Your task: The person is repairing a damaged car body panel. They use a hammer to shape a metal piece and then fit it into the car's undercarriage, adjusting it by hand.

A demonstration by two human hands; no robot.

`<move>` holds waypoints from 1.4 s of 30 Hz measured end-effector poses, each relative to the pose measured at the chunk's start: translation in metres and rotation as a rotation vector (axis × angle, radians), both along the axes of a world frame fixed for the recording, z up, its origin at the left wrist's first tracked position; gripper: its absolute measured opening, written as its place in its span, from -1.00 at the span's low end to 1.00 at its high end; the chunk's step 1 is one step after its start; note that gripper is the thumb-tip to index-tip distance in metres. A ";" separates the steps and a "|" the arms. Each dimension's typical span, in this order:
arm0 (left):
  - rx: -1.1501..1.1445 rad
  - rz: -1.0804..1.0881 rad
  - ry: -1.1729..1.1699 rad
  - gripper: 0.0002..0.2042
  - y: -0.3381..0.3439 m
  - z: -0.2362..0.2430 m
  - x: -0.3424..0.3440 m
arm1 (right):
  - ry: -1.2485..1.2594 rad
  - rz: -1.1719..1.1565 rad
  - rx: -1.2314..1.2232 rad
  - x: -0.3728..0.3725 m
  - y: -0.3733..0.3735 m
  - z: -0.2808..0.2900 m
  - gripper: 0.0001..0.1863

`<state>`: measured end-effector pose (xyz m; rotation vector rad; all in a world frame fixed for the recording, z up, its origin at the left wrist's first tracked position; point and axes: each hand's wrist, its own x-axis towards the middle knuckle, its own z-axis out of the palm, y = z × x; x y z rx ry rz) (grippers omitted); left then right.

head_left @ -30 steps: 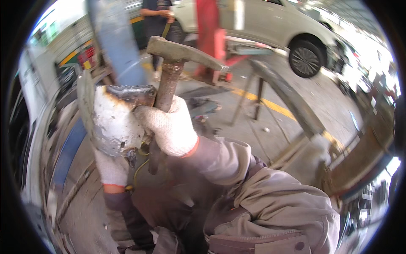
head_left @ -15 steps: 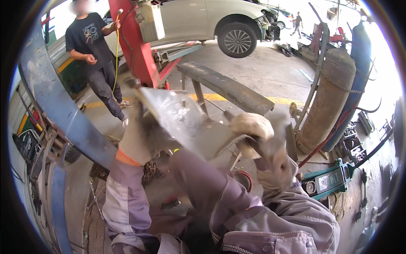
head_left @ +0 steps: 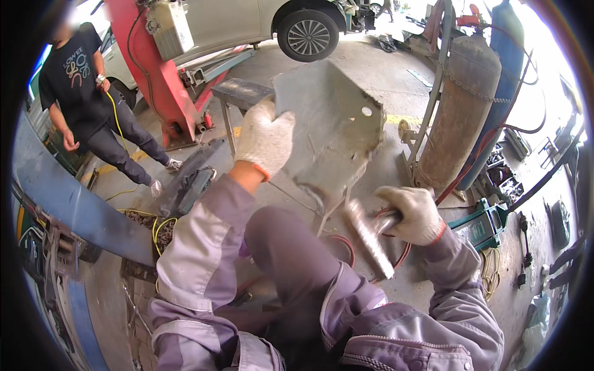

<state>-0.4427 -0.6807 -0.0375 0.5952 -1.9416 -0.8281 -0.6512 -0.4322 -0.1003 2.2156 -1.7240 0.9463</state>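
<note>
Hammer right of metal sheet

The grey floor carries everything here, with a yellow painted line across it. A narrow desk stands on it, its far end near the foot of a red post. To the right, two tall gas bottles stand upright, chained to a rack. Nearer lie a green jack, a loose coil of yellowish cable just beside it, a dark rod and a crumpled clear plastic bag. A red hose loops across the middle.
</note>
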 end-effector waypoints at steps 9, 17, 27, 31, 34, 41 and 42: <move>-0.010 -0.035 0.033 -0.68 -0.054 -0.015 -0.113 | -1.525 -0.158 0.183 -0.042 0.014 0.034 -0.63; -0.009 0.047 -0.177 -0.70 -0.075 -0.011 -0.144 | -1.279 -0.254 0.534 -0.037 -0.023 0.031 -0.65; 0.033 0.066 0.010 -0.76 -0.086 -0.034 -0.161 | -0.699 -0.442 0.483 -0.023 -0.085 0.059 -0.75; 0.053 0.095 0.025 -0.76 -0.085 -0.029 -0.159 | -0.650 -0.403 0.402 -0.021 -0.091 0.064 -0.74; 0.115 0.074 -0.041 -0.68 -0.083 -0.022 -0.163 | -0.387 -0.443 0.551 -0.053 -0.099 0.036 -0.67; 0.181 0.059 0.004 -0.74 -0.089 -0.029 -0.160 | -0.872 -0.424 0.384 -0.040 -0.097 0.063 -0.74; 0.215 0.059 -0.001 -0.72 -0.089 -0.030 -0.163 | -0.622 -0.386 0.393 -0.047 -0.095 0.045 -0.74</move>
